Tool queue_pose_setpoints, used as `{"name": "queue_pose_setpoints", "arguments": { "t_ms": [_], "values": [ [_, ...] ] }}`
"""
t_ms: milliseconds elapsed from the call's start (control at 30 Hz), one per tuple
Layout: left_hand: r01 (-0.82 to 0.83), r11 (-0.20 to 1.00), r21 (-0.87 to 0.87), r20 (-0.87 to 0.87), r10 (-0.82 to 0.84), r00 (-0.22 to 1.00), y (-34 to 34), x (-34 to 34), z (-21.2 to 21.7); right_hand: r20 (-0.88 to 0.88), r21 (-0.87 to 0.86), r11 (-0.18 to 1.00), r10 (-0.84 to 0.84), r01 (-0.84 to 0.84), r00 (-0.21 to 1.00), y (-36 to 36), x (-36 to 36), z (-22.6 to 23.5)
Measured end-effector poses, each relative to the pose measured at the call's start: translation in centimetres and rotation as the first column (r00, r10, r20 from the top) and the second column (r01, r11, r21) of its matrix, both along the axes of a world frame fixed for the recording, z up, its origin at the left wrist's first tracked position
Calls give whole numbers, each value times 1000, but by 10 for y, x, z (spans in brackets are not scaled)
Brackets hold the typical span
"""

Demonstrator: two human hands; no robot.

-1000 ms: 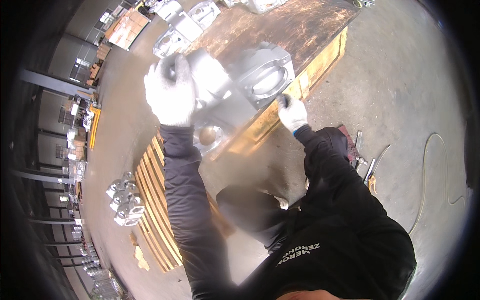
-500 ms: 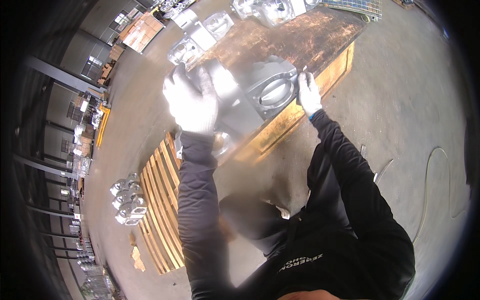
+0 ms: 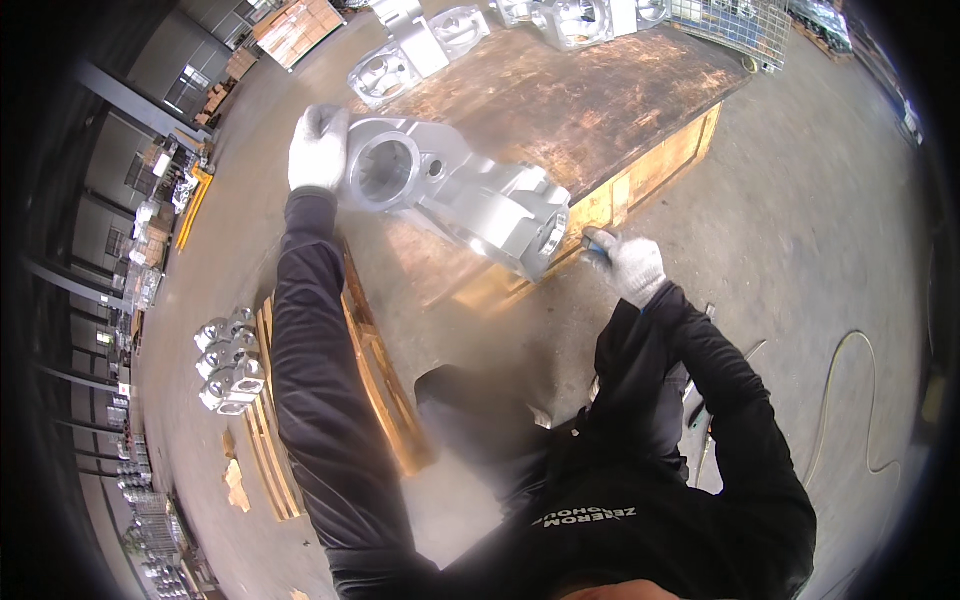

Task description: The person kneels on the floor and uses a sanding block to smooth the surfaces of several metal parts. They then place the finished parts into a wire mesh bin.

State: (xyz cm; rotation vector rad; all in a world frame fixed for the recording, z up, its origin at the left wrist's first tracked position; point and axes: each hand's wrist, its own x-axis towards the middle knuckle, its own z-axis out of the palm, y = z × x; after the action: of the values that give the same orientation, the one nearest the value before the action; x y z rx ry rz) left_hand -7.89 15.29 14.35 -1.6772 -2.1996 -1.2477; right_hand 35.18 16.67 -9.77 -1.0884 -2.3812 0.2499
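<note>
A large silver metal casting (image 3: 455,190) rests tilted on the wooden table, a round ring at its left end and a blocky, open-ended section at its right. My left hand (image 3: 318,152), in a white knitted glove, is closed on the outer edge of the ring. Also gloved in white, my right hand (image 3: 632,266) is beside the table's near edge, just right of the casting and apart from it. Its fingers are closed round a small dark and blue object (image 3: 597,246), mostly hidden, whose kind I cannot make out.
More silver castings (image 3: 425,55) stand along the far side of the wooden table (image 3: 640,100). Behind is a wire mesh cage (image 3: 735,30). At lower left are a slatted pallet (image 3: 375,360) and stacked castings (image 3: 230,360). A thin hose (image 3: 825,390) curves over the floor at right.
The casting has been turned over, its ring now at the left. My left hand has shifted left with it. My right hand has drawn back from the casting toward me.
</note>
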Motion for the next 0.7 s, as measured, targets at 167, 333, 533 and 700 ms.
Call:
{"name": "queue_pose_setpoints", "arguments": {
  "t_ms": [167,333,533,700],
  "values": [
    [-58,998,39,24,57,998,10,1,1,-11,329,934,148,-136,989,32,-2,21],
    [-78,996,40,-27,80,996,13,-3,-1,-109,132,991,44,-29,993,26,-16,13],
    [-126,990,68,7,126,992,14,-3,-4,-247,-179,979,-144,101,958,-36,-51,-19],
    [-86,996,23,-49,87,995,11,3,1,-173,-217,974,22,-60,985,-53,-50,15]
  ]
}}
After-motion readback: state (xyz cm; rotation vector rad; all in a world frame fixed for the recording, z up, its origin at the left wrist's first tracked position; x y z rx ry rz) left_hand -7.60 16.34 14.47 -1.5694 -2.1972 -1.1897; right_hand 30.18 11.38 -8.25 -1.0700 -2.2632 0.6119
